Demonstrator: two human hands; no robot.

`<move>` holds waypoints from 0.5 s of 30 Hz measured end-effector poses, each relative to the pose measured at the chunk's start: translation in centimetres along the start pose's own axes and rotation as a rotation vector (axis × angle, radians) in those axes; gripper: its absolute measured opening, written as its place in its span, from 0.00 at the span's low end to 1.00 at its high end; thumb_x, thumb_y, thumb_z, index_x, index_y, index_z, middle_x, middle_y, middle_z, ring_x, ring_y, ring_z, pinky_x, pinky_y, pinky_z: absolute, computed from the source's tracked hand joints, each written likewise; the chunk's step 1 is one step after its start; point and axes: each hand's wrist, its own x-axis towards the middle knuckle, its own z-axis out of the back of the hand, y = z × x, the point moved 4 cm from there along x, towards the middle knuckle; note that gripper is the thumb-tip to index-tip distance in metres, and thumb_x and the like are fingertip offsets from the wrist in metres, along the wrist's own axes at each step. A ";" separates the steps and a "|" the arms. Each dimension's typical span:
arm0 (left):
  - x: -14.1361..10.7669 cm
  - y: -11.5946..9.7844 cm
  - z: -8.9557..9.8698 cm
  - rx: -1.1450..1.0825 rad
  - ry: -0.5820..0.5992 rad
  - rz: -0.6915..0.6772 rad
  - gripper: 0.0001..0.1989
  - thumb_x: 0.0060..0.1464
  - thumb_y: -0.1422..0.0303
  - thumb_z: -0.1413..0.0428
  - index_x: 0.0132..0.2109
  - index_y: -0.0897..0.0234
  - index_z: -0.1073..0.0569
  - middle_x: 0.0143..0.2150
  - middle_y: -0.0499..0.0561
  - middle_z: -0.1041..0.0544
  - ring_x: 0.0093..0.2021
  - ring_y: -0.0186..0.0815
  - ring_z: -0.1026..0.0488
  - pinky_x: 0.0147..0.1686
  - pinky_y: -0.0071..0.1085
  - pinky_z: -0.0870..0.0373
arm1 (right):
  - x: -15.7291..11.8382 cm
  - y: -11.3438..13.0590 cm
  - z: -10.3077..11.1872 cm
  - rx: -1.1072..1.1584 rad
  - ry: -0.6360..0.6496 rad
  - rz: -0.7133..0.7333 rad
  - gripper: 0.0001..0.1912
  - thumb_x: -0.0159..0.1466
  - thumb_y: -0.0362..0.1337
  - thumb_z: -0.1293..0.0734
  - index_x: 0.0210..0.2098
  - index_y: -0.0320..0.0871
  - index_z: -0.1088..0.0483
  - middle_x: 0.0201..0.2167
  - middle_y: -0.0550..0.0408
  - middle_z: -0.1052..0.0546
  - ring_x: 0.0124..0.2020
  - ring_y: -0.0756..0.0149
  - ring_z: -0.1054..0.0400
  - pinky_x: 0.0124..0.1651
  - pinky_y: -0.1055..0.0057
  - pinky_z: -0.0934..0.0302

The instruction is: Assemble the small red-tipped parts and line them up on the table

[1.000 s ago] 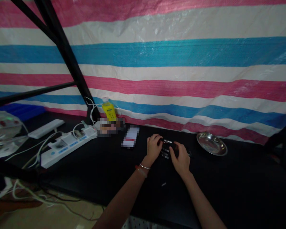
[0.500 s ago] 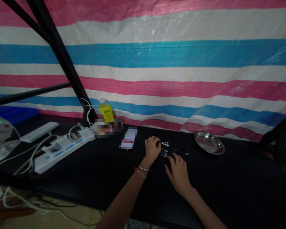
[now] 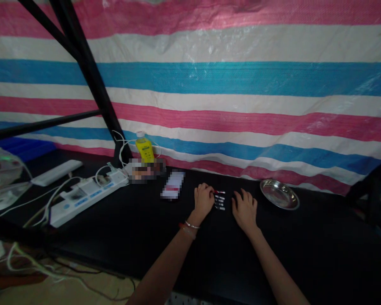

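Observation:
On the black tabletop, several small, slim silver-tipped pieces (image 3: pixel 220 203) lie side by side in a short row; their exact kind is too small to tell. At the far end of the row is a red and silver piece (image 3: pixel 219 192). My left hand (image 3: pixel 203 200) is closed, its fingertips at the left end of that piece. To the right of the row, my right hand (image 3: pixel 245 210) rests low over the table, fingers apart and slightly bent, with nothing visible in it. Whatever lies under its palm is hidden.
A round shiny metal dish (image 3: pixel 280 194) sits to the right. Toward the left are a phone (image 3: pixel 173 185), a yellow bottle (image 3: pixel 145 149), a white power strip (image 3: pixel 89 197) with cables, and a black metal frame (image 3: pixel 95 84). A striped sheet (image 3: pixel 209 101) hangs behind.
My right hand has moved right, away from the row of small pieces. The piece at my left fingertips now lies more in line with the others. Small dark bits further right are now covered.

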 end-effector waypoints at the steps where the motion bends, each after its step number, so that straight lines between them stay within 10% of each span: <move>1: 0.0 0.0 0.0 -0.003 -0.003 -0.002 0.10 0.49 0.78 0.51 0.32 0.61 0.28 0.36 0.50 0.30 0.41 0.37 0.35 0.41 0.35 0.42 | 0.3 0.1 0.0 0.013 -0.018 -0.008 0.18 0.64 0.39 0.44 0.48 0.40 0.32 0.52 0.41 0.33 0.53 0.49 0.44 0.50 0.54 0.51; 15: 0.1 0.5 0.1 0.000 -0.063 0.100 0.08 0.53 0.76 0.52 0.37 0.61 0.31 0.38 0.51 0.30 0.43 0.38 0.34 0.43 0.35 0.42 | 1.9 0.6 -1.3 0.291 -0.002 0.080 0.14 0.63 0.43 0.41 0.45 0.51 0.28 0.46 0.51 0.29 0.51 0.57 0.43 0.48 0.59 0.49</move>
